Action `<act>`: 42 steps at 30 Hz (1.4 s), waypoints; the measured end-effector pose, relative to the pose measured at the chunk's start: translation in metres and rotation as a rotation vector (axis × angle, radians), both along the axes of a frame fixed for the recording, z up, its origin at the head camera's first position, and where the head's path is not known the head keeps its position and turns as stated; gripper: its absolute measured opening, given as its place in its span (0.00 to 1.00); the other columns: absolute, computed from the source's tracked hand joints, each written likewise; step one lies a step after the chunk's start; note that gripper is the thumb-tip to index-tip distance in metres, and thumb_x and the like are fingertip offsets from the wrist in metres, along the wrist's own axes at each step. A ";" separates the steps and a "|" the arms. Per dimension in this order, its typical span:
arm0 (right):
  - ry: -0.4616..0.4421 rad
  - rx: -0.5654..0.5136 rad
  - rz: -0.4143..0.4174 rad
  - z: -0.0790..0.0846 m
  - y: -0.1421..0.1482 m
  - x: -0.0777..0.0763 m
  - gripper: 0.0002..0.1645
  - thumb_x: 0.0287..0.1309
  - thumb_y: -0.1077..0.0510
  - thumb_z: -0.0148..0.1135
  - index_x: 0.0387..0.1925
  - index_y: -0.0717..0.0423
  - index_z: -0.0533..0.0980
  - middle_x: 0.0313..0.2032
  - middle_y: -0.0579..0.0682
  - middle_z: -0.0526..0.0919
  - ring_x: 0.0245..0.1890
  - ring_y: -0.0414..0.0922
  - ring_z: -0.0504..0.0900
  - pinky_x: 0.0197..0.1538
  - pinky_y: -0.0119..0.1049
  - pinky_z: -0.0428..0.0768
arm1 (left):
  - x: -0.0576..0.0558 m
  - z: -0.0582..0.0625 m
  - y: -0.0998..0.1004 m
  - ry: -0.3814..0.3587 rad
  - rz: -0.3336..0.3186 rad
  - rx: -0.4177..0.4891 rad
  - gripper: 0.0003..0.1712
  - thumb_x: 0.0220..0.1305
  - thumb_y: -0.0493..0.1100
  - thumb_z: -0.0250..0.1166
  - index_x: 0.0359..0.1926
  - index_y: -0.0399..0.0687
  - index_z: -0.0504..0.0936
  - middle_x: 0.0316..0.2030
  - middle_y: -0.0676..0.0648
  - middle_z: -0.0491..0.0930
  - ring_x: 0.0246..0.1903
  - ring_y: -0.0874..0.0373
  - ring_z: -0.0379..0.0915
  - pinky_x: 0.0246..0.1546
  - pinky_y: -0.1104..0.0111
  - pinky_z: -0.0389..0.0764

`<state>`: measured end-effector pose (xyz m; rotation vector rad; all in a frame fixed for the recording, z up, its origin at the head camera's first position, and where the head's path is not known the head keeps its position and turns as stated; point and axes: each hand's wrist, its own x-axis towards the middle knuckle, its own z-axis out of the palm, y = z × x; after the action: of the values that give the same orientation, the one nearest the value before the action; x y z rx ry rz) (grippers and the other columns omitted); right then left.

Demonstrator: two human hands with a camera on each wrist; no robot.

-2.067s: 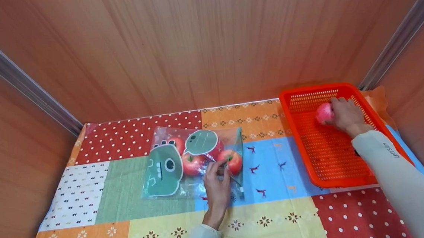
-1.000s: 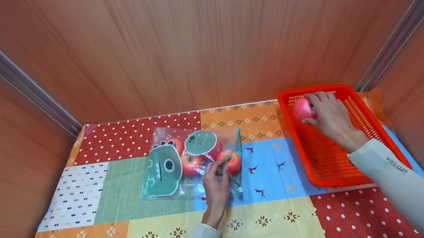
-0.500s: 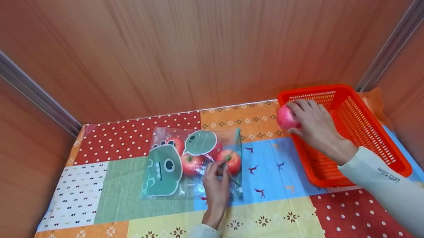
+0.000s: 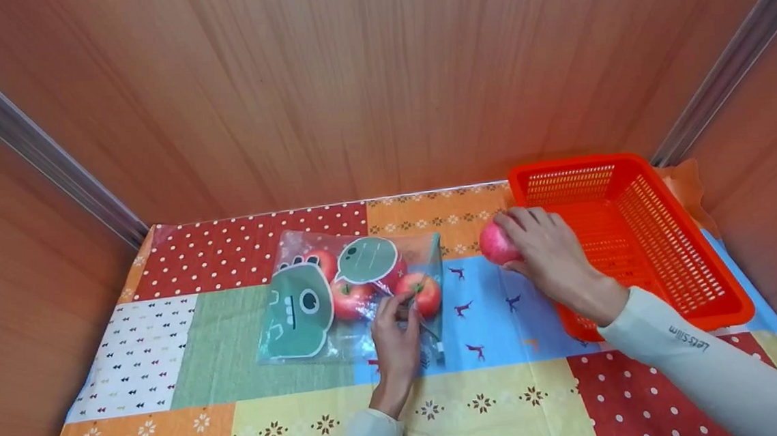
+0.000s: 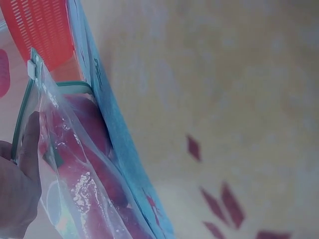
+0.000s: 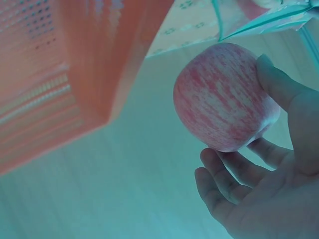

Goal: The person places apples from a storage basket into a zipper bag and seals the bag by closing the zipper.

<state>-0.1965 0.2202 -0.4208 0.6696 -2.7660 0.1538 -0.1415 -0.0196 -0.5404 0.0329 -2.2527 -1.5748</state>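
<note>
A clear zip bag (image 4: 363, 343) with a green cartoon monster print lies flat, with several red apples (image 4: 351, 299) inside. My left hand (image 4: 397, 344) pinches the upper layer near the bag's green-edged mouth, beside the apple (image 4: 425, 293) closest to that mouth. In the left wrist view the thumb lies along the raised plastic, and the white slider (image 5: 32, 69) sits at the corner. My right hand (image 4: 552, 254) holds another apple (image 4: 497, 243) by fingertips and thumb, between bag and basket. Its striped pink skin shows in the right wrist view.
An orange-red plastic basket (image 4: 703, 261) with slotted walls stands at the right, its left rim partly behind the right hand. A patchwork-print cloth (image 4: 228, 366) covers the table. Wood-grain panels (image 4: 380, 95) rise at the back and both sides.
My right hand has lifted the apple out of the basket and carried it left over its rim, toward the bag. The left hand and bag have stayed in place.
</note>
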 end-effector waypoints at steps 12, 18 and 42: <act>-0.068 0.030 0.009 -0.015 -0.026 0.017 0.49 0.37 0.45 0.75 0.62 0.53 0.64 0.55 0.55 0.69 0.54 0.52 0.66 0.51 0.50 0.70 | 0.001 0.002 0.001 -0.018 -0.018 0.004 0.13 0.60 0.36 0.63 0.47 0.45 0.80 0.34 0.56 0.73 0.31 0.64 0.72 0.33 0.72 0.78; -0.095 0.020 0.017 -0.029 -0.039 0.021 0.46 0.40 0.45 0.73 0.62 0.52 0.65 0.55 0.54 0.70 0.53 0.52 0.67 0.52 0.50 0.70 | 0.001 0.002 0.000 -0.012 -0.020 0.010 0.13 0.60 0.35 0.62 0.47 0.45 0.80 0.34 0.55 0.73 0.32 0.64 0.73 0.33 0.72 0.78; -0.125 0.009 0.047 -0.076 -0.066 0.016 0.41 0.38 0.46 0.75 0.56 0.53 0.69 0.48 0.53 0.72 0.48 0.51 0.68 0.48 0.48 0.71 | 0.001 0.002 0.001 -0.030 -0.004 -0.021 0.13 0.58 0.34 0.64 0.46 0.45 0.81 0.32 0.56 0.73 0.30 0.65 0.72 0.32 0.73 0.78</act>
<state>-0.1805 0.1546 -0.4968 0.7525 -2.8730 0.1992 -0.1404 -0.0185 -0.5383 0.0465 -2.2931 -1.5629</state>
